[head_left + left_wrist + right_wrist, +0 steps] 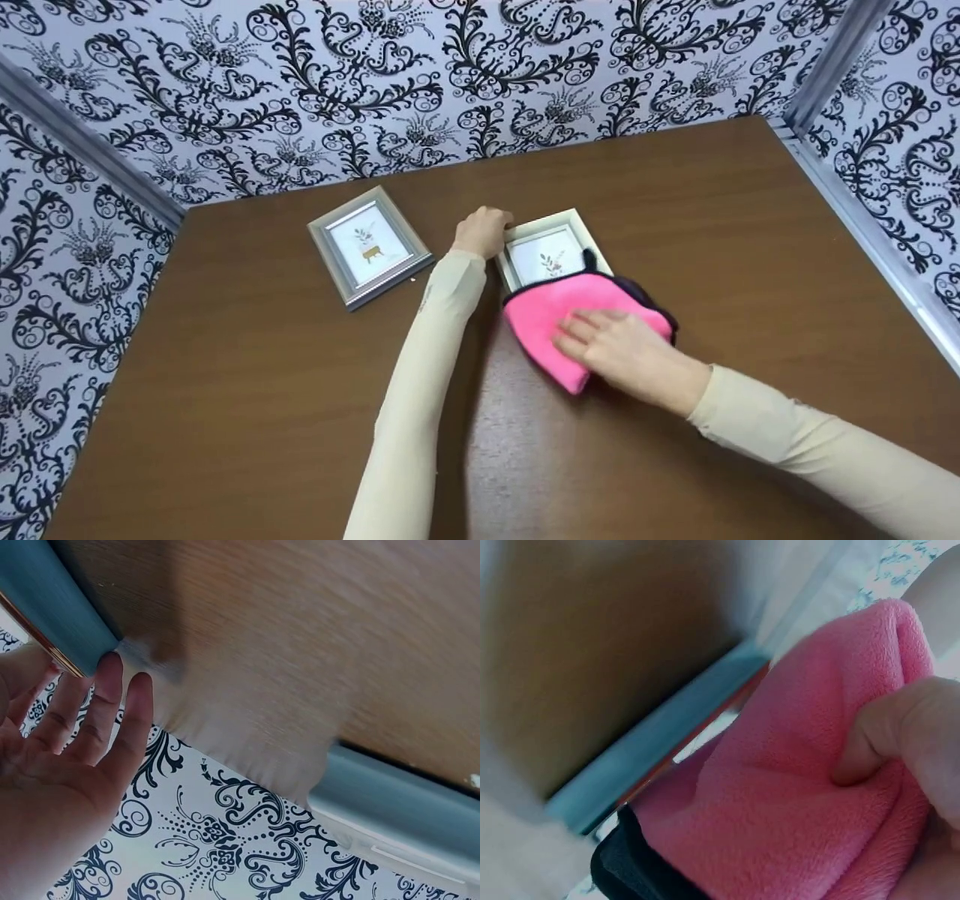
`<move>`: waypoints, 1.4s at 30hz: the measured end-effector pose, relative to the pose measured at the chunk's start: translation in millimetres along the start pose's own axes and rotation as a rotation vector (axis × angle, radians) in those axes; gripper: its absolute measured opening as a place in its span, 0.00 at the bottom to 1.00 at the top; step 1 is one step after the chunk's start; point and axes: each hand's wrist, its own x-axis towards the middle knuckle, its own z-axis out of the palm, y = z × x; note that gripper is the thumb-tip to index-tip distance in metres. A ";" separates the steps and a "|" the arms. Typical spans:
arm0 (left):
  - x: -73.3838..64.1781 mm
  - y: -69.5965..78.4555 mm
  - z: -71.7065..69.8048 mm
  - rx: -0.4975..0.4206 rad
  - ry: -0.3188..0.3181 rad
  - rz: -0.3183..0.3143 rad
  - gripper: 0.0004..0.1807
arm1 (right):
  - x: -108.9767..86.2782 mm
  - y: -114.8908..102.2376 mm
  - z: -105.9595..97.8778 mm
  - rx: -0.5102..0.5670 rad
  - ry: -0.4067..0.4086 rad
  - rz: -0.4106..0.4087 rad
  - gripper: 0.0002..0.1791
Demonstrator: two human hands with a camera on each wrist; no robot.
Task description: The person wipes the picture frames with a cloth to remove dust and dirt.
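A cream picture frame (pixel 535 226) with a plant print lies at the middle of the table, its near part hidden under a pink cloth (pixel 536 319) with black trim. My left hand (pixel 482 231) grips the frame at its far left corner; in the left wrist view the fingertips (pixel 109 666) meet its edge, which looks bluish there. Over the cloth, my right hand (pixel 619 349) holds it against the frame. In the right wrist view the thumb (pixel 877 739) presses into folds of the plush cloth, and a strip of the frame (pixel 660 739) shows beside it.
To the left lies a second, grey-brown picture frame (pixel 331 259) with a plant-pot print, standing apart from my left forearm. Behind the brown table (pixel 300 420) rises a wall (pixel 480 67) with black scroll patterns, and similar panels flank both sides. A metal rail (pixel 862 225) borders the right edge.
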 end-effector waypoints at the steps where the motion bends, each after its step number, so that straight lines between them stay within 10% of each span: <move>1: -0.9 0.2 -0.4 0.001 0.003 0.001 0.11 | 0.4 3.1 2.1 0.034 -0.024 0.015 0.25; 11: 2.9 6.5 0.1 0.055 0.016 -0.003 0.08 | 33.5 31.1 21.6 0.423 -0.269 0.130 0.31; 20: 3.8 2.8 -0.8 0.045 0.025 -0.004 0.11 | 67.9 41.4 27.4 0.363 -0.299 0.186 0.33; 33: 3.2 -1.0 -3.6 0.046 0.022 0.013 0.07 | 22.9 45.1 6.6 0.539 -0.259 -0.101 0.27; 42: 2.9 -2.2 -5.0 0.030 0.018 0.013 0.06 | 43.9 53.6 15.4 0.525 -0.299 -0.025 0.27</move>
